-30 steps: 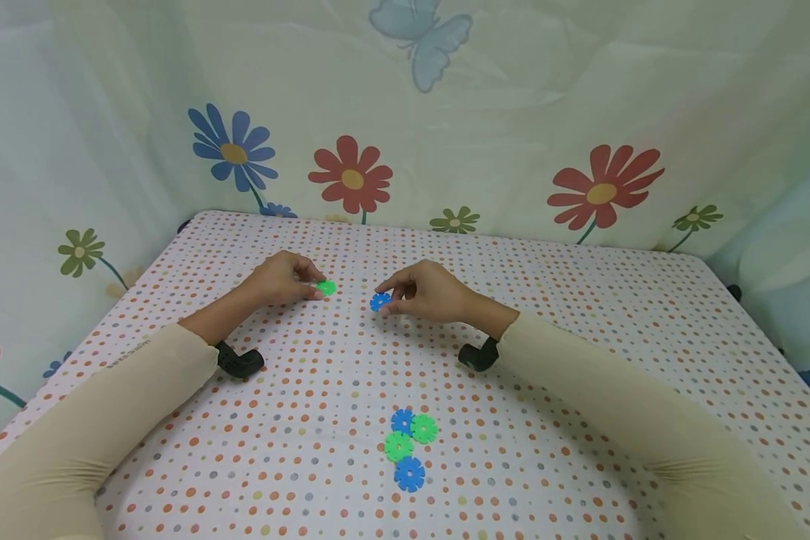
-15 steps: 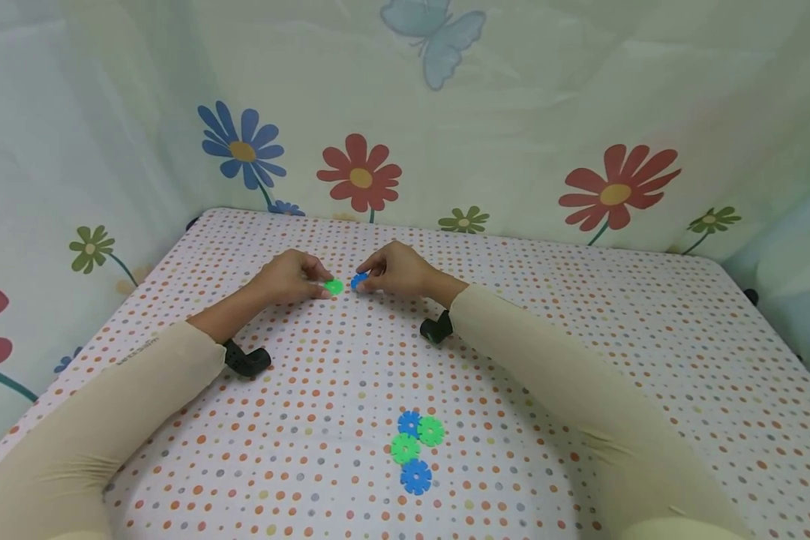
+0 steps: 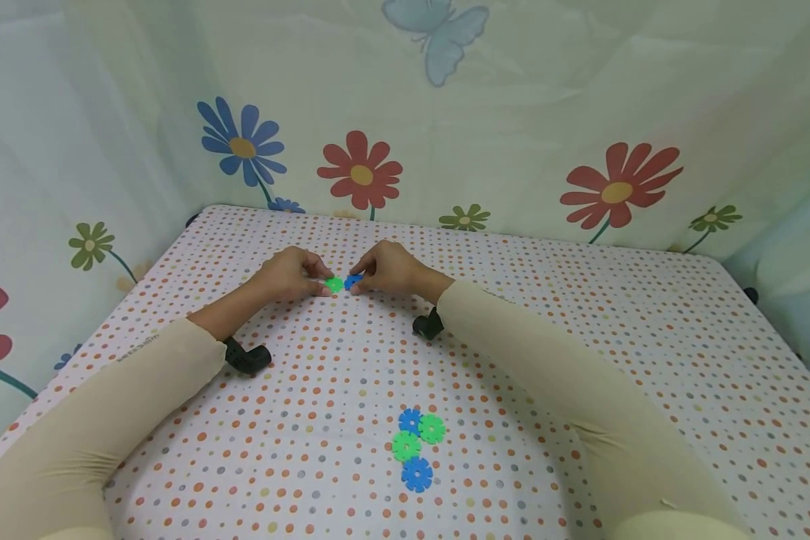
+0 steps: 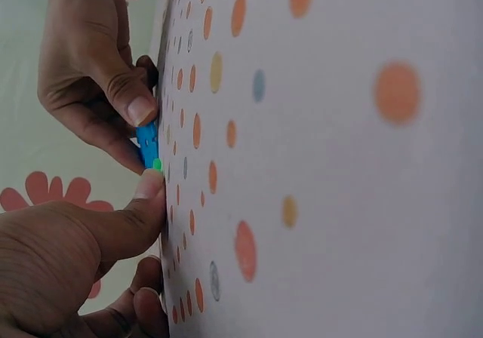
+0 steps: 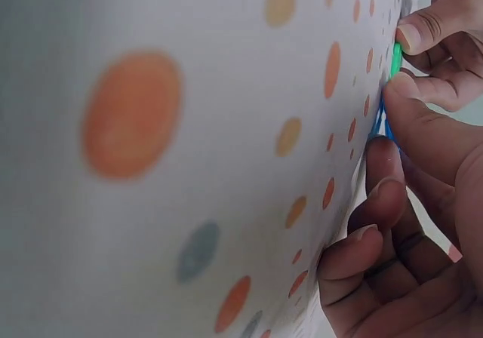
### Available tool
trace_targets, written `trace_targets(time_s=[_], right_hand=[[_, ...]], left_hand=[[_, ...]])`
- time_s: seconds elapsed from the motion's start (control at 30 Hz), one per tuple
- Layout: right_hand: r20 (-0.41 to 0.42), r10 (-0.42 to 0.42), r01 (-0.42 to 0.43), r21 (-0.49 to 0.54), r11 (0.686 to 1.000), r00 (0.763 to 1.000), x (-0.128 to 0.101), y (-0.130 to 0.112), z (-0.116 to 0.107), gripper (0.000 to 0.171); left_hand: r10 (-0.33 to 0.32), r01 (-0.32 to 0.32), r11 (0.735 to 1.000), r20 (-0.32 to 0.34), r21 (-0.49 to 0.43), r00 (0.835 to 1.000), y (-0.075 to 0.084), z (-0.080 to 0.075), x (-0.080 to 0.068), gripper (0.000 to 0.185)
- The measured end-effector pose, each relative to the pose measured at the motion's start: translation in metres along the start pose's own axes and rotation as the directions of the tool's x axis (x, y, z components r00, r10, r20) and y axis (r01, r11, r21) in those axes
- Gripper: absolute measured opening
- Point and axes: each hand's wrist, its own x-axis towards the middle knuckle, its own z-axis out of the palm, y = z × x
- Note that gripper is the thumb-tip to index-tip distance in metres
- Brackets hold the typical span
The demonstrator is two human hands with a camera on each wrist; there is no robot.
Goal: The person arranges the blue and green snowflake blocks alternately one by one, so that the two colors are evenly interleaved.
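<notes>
Near the far side of the table, my left hand (image 3: 292, 274) pinches a green notched disc (image 3: 335, 284) between thumb and fingers. My right hand (image 3: 393, 270) pinches a blue notched disc (image 3: 352, 281) just to the right of it. The two discs are edge to edge in the head view, low over the cloth. In the left wrist view the blue disc (image 4: 147, 143) shows under the right thumb, and only a sliver of the green disc (image 4: 157, 164) shows past the left thumb. From the right wrist the green disc (image 5: 396, 59) appears beyond the right thumb.
Closer to the front of the table (image 3: 297, 420), two blue discs (image 3: 417, 475) and two green discs (image 3: 432, 429) lie in a loose cluster, edges touching or overlapping. A flower-printed curtain (image 3: 513, 135) hangs behind the table. Black wrist cameras (image 3: 248, 358) sit under both forearms.
My right hand has moved left and slightly away with the blue disc, bringing it up to the green one. The left hand has stayed nearly in place.
</notes>
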Motion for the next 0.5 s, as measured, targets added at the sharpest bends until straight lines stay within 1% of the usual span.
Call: trace_targets(time_s=[0.27, 0.5], right_hand=[[0.008, 0.018, -0.018, -0.021, 1.000, 1.000, 0.0009, 0.0008, 0.0008, 0.031], [-0.003, 0.071, -0.071, -0.023, 0.997, 0.997, 0.0019, -0.0017, 0.0010, 0.032]], left_hand=[[0.005, -0.005, 1.000, -0.005, 0.010, 1.000, -0.0003, 0.0008, 0.0009, 0.028], [0.013, -0.013, 1.000, 0.001, 0.014, 1.000, 0.0000, -0.0015, -0.0001, 0.029]])
